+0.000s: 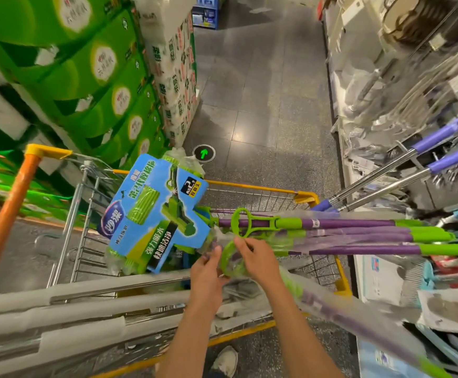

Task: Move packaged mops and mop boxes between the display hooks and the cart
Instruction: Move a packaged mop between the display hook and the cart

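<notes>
A packaged mop (pixel 331 298) with a purple shaft and a green loop handle is held over the cart (pixel 308 196), wrapped in clear plastic, its shaft running down toward the lower right of the view. The green loop of this mop is pinched by the right hand (pixel 259 261), whose fingers are curled round the upper rim of the loop. The left hand (pixel 207 271) is placed just beside it, thumb raised and fingers closed on the plastic wrap at the loop's left side. Both forearms are seen reaching up from the bottom edge.

Just above the hands, more mops with purple shafts (pixel 358 230) and green collars are laid across the cart's right rim, one green loop handle (pixel 241 222) standing clear of the wrap. To the left, a blue carded mop head package (pixel 154 211) with green sponge rollers is propped tilted inside the wire basket. Grey foam-wrapped poles (pixel 86 298) are laid across the near end of the cart. The orange cart handle (pixel 7 214) is seen at far left.

Further out, two steel poles with lilac grips (pixel 426 156) are seen jutting from the display rack (pixel 413 77) on the right. Green cartons (pixel 86 64) are stacked on the left, and a green arrow marker (pixel 204 153) is set in the grey floor. A pale shoe (pixel 226 360) is visible below.
</notes>
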`<control>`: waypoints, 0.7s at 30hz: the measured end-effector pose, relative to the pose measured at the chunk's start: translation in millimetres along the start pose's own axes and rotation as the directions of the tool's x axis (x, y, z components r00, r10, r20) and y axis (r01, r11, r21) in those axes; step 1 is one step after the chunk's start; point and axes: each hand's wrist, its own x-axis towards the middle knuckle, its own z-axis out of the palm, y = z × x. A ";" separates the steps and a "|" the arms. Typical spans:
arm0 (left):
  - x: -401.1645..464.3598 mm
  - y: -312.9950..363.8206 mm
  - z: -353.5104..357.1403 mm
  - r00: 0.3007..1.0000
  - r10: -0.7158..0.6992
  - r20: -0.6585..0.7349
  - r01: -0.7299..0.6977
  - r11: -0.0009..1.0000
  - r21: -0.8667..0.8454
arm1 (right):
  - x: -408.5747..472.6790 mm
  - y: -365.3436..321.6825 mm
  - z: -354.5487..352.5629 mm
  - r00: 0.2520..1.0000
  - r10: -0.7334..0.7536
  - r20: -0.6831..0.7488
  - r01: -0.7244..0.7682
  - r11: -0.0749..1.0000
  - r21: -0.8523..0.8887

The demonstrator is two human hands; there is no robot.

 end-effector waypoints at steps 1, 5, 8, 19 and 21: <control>-2.2 -1.2 -0.7 1.000 0.008 0.006 -0.008 1.000 0.006 | -3.1 -0.5 -1.3 1.000 -0.009 -0.017 0.009 1.000 0.002; -11.9 0.4 0.7 0.995 0.066 0.077 -0.068 0.997 0.026 | -15.3 -6.6 -11.6 0.993 -0.019 -0.116 0.016 0.999 -0.028; -22.8 9.1 8.0 0.990 0.087 0.114 -0.090 0.996 0.025 | -23.4 -15.9 -24.2 0.985 -0.010 -0.173 0.011 1.000 0.004; -82.9 55.0 36.5 0.917 0.236 0.322 -0.278 0.957 0.088 | -73.4 -73.2 -76.3 0.910 0.036 -0.414 0.035 0.986 0.162; -96.9 64.9 40.3 0.889 0.251 0.384 -0.308 0.946 0.095 | -88.3 -86.2 -84.9 0.878 0.052 -0.476 0.032 0.985 0.168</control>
